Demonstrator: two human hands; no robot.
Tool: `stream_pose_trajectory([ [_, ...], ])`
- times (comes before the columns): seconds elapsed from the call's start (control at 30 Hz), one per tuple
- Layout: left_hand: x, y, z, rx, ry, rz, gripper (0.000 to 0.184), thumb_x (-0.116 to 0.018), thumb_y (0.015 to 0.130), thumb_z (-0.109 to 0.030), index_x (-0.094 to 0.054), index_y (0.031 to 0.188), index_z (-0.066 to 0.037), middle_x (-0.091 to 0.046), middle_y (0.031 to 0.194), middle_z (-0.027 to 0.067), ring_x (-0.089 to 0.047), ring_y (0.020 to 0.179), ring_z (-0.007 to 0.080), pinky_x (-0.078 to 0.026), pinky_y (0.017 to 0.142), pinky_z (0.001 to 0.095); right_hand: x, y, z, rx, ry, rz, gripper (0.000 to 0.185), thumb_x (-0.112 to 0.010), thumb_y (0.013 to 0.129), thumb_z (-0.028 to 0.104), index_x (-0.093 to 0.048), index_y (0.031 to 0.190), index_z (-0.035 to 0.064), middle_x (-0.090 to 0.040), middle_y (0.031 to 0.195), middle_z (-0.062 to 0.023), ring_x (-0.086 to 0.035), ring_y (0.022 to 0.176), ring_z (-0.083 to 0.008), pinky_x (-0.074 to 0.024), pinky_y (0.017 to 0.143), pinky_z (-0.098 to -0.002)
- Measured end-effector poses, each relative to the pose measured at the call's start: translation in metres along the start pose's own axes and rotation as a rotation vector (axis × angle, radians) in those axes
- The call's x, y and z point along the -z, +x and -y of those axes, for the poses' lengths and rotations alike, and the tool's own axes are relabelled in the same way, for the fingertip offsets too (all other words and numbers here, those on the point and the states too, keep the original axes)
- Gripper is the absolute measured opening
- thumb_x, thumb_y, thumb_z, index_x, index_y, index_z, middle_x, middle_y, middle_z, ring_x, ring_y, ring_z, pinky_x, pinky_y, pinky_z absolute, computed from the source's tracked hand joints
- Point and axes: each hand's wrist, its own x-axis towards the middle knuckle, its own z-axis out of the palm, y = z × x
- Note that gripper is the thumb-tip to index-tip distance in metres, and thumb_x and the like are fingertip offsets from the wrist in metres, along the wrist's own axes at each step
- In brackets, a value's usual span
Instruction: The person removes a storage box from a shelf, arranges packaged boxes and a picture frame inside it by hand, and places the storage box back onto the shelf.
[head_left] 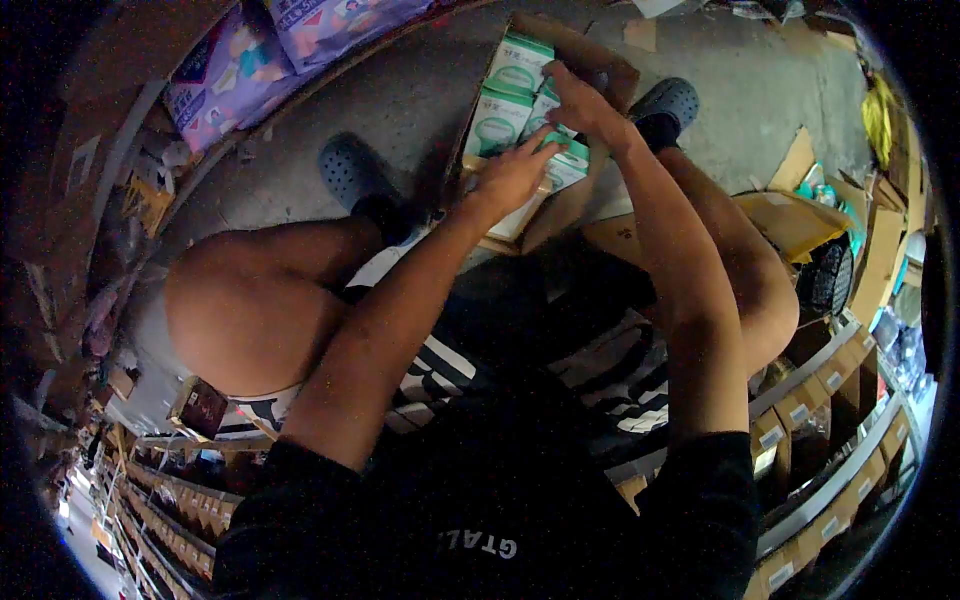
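At least four white-and-green rectangular packs (497, 118) are sitting in one open brown cardboard box (553, 218) between two grey perforated clogs (350, 170). My left hand (512, 178) is resting on them, fingers spread; my right hand (585, 105) is touching them, fingers bent (whether gripping, I cannot tell).

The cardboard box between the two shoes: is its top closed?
No, the cardboard box is open at the top, with white-and-green packages visible inside.
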Motion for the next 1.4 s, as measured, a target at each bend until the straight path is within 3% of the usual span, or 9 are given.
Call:
stream_pose_trajectory([
  [0.13,-0.005,0.003,0.007,-0.032,0.075,-0.112,0.045,-0.052,0.080,-0.004,-0.045,0.123,-0.014,-0.031,0.139,0.0139,-0.055,0.097,0.0391,-0.047,0.082,0.0449,0.016,-0.006,0.008,-0.174,-0.086,-0.159,0.069,-0.069,0.069,0.010,-0.027,0.122,0.0012,-0.049,0.116,-0.0244,-0.049,0.106,-0.0414,-0.0412,0.088,-0.0426],
  [0.4,0.021,0.025,0.010,-0.078,0.041,-0.181,0.043,-0.048,0.077,0.005,-0.047,0.118,-0.009,-0.037,0.133,0.0130,-0.055,0.094,0.0378,-0.047,0.080,0.0443,0.028,0.010,-0.006,-0.072,-0.142,-0.152,0.064,-0.066,0.073,0.009,-0.028,0.124,0.0007,-0.051,0.114,-0.0259,-0.049,0.107,-0.0412,-0.0414,0.087,-0.0434],
  [0.5,0.018,0.045,0.024,-0.055,0.134,-0.113,0.044,-0.048,0.077,0.004,-0.046,0.119,-0.009,-0.037,0.134,0.0125,-0.055,0.096,0.0384,-0.047,0.081,0.0437,0.029,0.010,0.013,-0.285,-0.176,-0.041,0.066,-0.064,0.074,0.008,-0.026,0.128,0.0009,-0.051,0.115,-0.0260,-0.049,0.107,-0.0405,-0.0410,0.088,-0.0433],
  [0.7,0.015,0.051,0.023,-0.051,0.261,-0.112,0.048,-0.045,0.077,0.004,-0.046,0.123,-0.012,-0.033,0.139,0.0100,-0.057,0.098,0.0350,-0.048,0.085,0.0402,0.016,0.002,0.018,-0.222,-0.302,-0.182,0.048,-0.058,0.077,0.006,-0.044,0.123,0.0026,-0.054,0.112,-0.0202,-0.052,0.103,-0.0374,-0.0417,0.089,-0.0414],
  [0.77,0.014,0.052,0.023,-0.018,0.336,-0.103,0.049,-0.045,0.077,0.004,-0.045,0.124,-0.012,-0.033,0.139,0.0096,-0.058,0.097,0.0342,-0.048,0.085,0.0398,0.014,-0.004,0.035,-0.199,-0.381,-0.475,0.040,-0.056,0.076,0.003,-0.052,0.117,0.0036,-0.055,0.112,-0.0183,-0.052,0.103,-0.0357,-0.0417,0.089,-0.0410],
  [1.0,0.019,0.049,0.016,0.009,0.351,-0.094,0.045,-0.046,0.080,-0.003,-0.043,0.125,-0.008,-0.037,0.133,0.0169,-0.057,0.095,0.0388,-0.050,0.079,0.0442,0.002,-0.010,0.028,-0.377,-0.236,-0.486,0.041,-0.049,0.075,-0.002,-0.052,0.116,0.0031,-0.055,0.111,-0.0188,-0.051,0.105,-0.0350,-0.0415,0.090,-0.0415],
  [1.1,0.015,0.051,0.027,-0.003,0.270,-0.148,0.046,-0.046,0.081,-0.004,-0.042,0.126,-0.012,-0.040,0.131,0.0144,-0.057,0.094,0.0378,-0.049,0.079,0.0444,0.004,-0.012,0.026,-0.181,-0.248,-0.568,0.039,-0.047,0.076,0.000,-0.052,0.115,0.0020,-0.056,0.110,-0.0188,-0.052,0.103,-0.0359,-0.0424,0.089,-0.0422],
  [1.2,0.020,0.046,0.031,-0.113,0.131,-0.266,0.045,-0.047,0.082,-0.007,-0.043,0.126,-0.015,-0.043,0.128,0.0117,-0.058,0.090,0.0374,-0.049,0.076,0.0450,0.017,-0.021,0.035,-0.249,-0.241,-0.525,0.038,-0.048,0.077,0.002,-0.052,0.115,0.0023,-0.057,0.110,-0.0183,-0.053,0.100,-0.0361,-0.0438,0.086,-0.0422],
  [1.4,0.059,0.043,0.018,-0.136,0.094,-0.333,0.035,-0.051,0.085,-0.015,-0.048,0.120,-0.012,-0.054,0.114,0.0137,-0.057,0.093,0.0383,-0.049,0.075,0.0429,0.058,-0.052,0.087,-0.497,-0.060,-0.919,0.025,-0.056,0.079,0.016,-0.061,0.098,0.0017,-0.062,0.095,-0.0191,-0.059,0.090,-0.0352,-0.0455,0.081,-0.0378],
])
